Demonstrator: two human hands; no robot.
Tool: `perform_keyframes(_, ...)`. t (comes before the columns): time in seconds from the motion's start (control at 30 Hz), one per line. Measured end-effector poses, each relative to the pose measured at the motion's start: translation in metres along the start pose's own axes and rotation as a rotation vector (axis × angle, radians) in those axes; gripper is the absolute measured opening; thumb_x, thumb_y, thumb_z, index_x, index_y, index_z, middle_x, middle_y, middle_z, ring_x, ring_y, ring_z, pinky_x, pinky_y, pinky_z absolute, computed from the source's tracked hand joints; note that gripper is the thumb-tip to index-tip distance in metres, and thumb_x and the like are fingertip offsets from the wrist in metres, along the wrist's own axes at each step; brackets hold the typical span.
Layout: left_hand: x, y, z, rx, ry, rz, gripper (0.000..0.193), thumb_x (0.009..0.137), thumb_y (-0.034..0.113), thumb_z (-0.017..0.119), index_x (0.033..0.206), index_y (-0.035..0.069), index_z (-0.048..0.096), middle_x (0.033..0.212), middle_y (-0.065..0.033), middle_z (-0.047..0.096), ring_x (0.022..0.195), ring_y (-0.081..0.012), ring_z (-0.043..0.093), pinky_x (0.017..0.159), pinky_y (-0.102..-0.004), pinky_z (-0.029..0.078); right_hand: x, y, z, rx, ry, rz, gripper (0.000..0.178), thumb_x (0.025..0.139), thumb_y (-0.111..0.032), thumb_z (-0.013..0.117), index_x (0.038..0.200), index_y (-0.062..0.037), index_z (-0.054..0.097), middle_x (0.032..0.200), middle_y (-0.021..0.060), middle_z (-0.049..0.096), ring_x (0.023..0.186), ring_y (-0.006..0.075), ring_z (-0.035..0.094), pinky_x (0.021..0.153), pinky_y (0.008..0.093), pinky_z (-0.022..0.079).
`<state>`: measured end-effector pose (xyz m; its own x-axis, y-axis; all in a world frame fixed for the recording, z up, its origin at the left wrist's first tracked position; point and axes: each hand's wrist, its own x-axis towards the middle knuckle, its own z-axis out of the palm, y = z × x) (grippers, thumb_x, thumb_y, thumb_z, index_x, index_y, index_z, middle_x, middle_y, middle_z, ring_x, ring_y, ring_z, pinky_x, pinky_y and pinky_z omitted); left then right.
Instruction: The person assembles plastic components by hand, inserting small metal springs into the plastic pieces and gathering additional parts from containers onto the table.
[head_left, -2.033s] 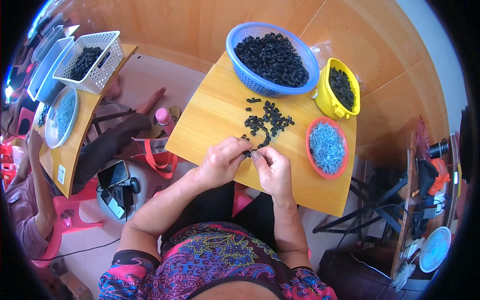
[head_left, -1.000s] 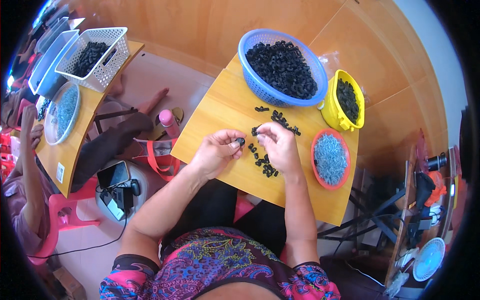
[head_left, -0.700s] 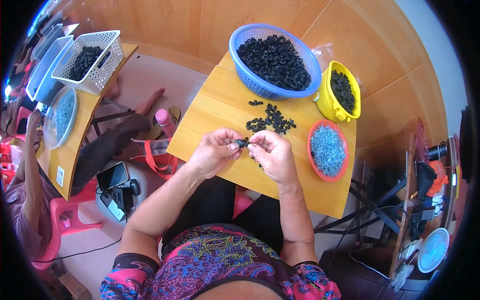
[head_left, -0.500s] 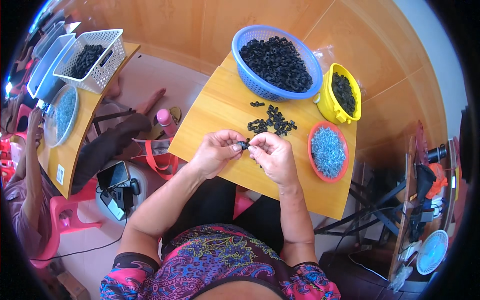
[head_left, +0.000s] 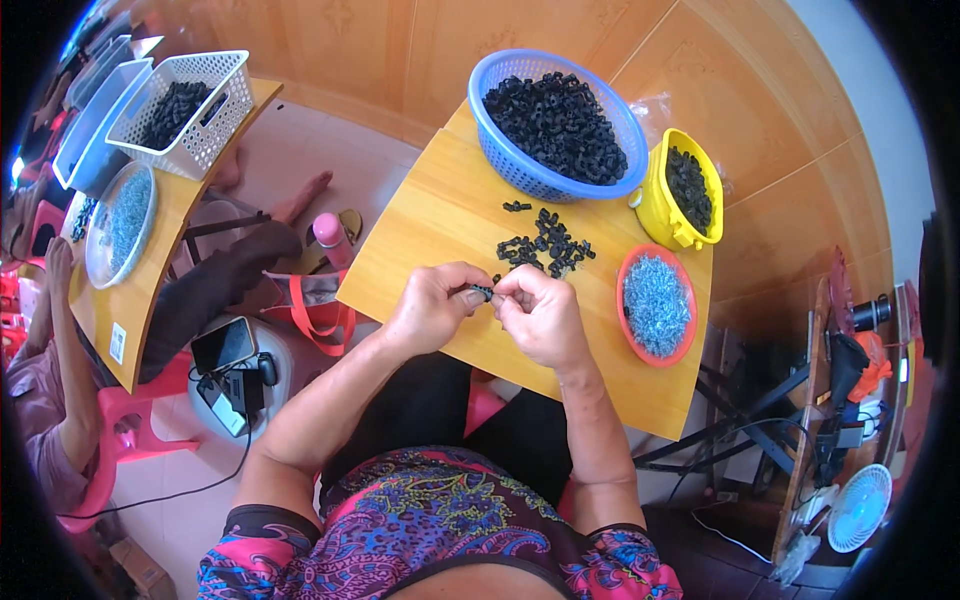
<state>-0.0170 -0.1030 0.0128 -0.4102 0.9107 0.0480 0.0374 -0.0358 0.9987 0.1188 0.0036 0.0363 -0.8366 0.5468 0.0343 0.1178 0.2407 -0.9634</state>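
Observation:
My left hand point(head_left: 437, 305) pinches a small black plastic part point(head_left: 481, 292) above the near edge of the wooden table point(head_left: 410, 245). Close beside it, my right hand point(head_left: 541, 312) has thumb and forefinger pressed together at the part's right end; whatever sits between those fingertips is too small to make out. Just beyond my hands lies a loose pile of similar black parts point(head_left: 548, 243). To the right of the pile, a red-orange dish point(head_left: 689, 330) holds many small, shiny, pale-blue pieces.
At the back stand a blue basket point(head_left: 500, 168) and a yellow container point(head_left: 655, 205), both filled with black parts. Left, another person point(head_left: 60, 400) sits at a second table point(head_left: 165, 270) bearing a white basket point(head_left: 215, 130). A pink bottle point(head_left: 331, 238) stands on the floor between.
My right fingertips have drawn slightly away from the left ones, so more of the black part shows. The other person's hand at the left table has moved down a little.

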Motion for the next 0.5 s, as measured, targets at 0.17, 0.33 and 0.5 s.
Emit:
perform_keyframes(0.17, 0.0, 0.0, -0.002, 0.029, -0.02, -0.021, 0.012, 0.083, 0.001, 0.063, 0.095, -0.001, 0.066, 0.072, -0.0032, 0.061, 0.065, -0.0085, 0.054, 0.061, -0.0239, 0.046, 0.001, -0.002, -0.007, 0.255, -0.062, 0.086, 0.008, 0.083, 0.007, 0.059, 0.089, 0.0011, 0.058, 0.073, 0.0039, 0.06, 0.066, 0.0103, 0.061, 0.059, 0.0226, 0.051)
perform_keyframes(0.33, -0.004, 0.0, 0.0, -0.236, -0.07, -0.07, 0.01, 0.084, 0.0, 0.063, 0.093, -0.002, 0.066, 0.075, -0.0033, 0.063, 0.066, -0.0074, 0.055, 0.061, -0.0225, 0.047, 0.002, 0.011, -0.018, 0.396, -0.17, 0.091, 0.01, 0.083, 0.001, 0.065, 0.09, 0.0019, 0.058, 0.08, 0.0069, 0.062, 0.071, 0.0133, 0.063, 0.063, 0.0243, 0.052)
perform_keyframes(0.5, -0.005, -0.008, 0.012, -0.263, -0.064, -0.043, 0.01, 0.084, -0.002, 0.062, 0.093, -0.002, 0.066, 0.076, -0.0035, 0.063, 0.067, -0.0082, 0.056, 0.062, -0.0228, 0.047, 0.0, 0.019, -0.017, 0.406, -0.188, 0.054, 0.01, 0.084, -0.002, 0.066, 0.088, 0.0024, 0.058, 0.077, 0.0043, 0.062, 0.069, 0.0115, 0.061, 0.063, 0.0247, 0.052)
